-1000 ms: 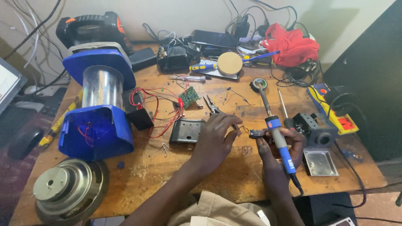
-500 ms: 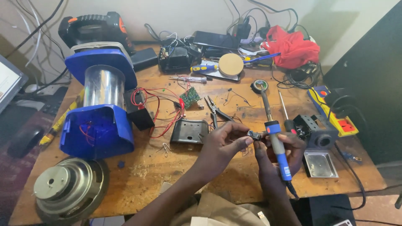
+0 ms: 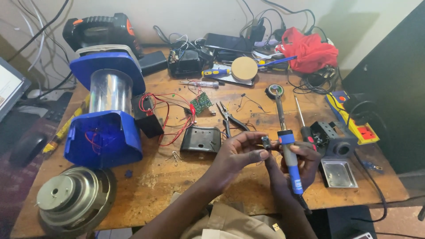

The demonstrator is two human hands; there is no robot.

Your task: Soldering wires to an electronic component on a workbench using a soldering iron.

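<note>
Far left edge: a screen corner (image 3: 8,86) shows beside the bench (image 3: 177,177), with a yellow-handled tool (image 3: 59,132) lying along the bench's left side.
Front left corner: a round metal speaker driver (image 3: 71,199) lies flat on the bench.
Left of centre: a blue lantern body with a clear cylinder (image 3: 108,106) lies with its base toward the camera, red wires showing inside; a black and orange power tool (image 3: 99,31) sits behind it.
Centre: a black battery block (image 3: 147,117) trails red wires (image 3: 170,119) toward a small green circuit board (image 3: 202,102); a dark curved cover plate (image 3: 200,139) lies just in front, and pliers (image 3: 230,117) lie beside it.
Back of bench: a yellow-handled screwdriver (image 3: 217,72), a tan disc (image 3: 244,68) and a red cloth (image 3: 310,51) among tangled cables.
Left hand (image 3: 237,155): grip closed, thumb and fingertips pinching a small dark component (image 3: 266,142) held above the bench, right against the iron.
Right hand (image 3: 294,163): grip closed around the blue handle of a soldering iron (image 3: 287,146), its shaft pointing away toward a solder reel (image 3: 275,91).
Right: a black iron stand (image 3: 334,141) with a metal tray (image 3: 338,172) in front, a second screwdriver (image 3: 303,121) beside it, and a yellow power strip (image 3: 354,121) near the bench edge.
</note>
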